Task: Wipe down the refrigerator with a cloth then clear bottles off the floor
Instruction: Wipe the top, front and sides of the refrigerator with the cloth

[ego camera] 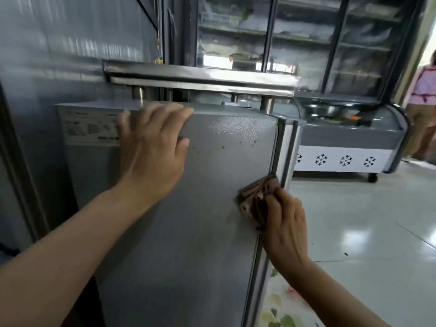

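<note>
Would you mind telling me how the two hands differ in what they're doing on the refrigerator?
The left hand is bare and open, fingers hooked over the refrigerator's top edge; the right hand is closed on a brown cloth. The left sits high on the grey side panel, the right lower, at the front corner. Both touch the refrigerator.

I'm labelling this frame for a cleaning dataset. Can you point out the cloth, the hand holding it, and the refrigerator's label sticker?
cloth (256, 199): head view, bunched brown folds.
right hand (286, 223): head view, back of hand.
label sticker (89, 128): head view, printed middle.
</note>
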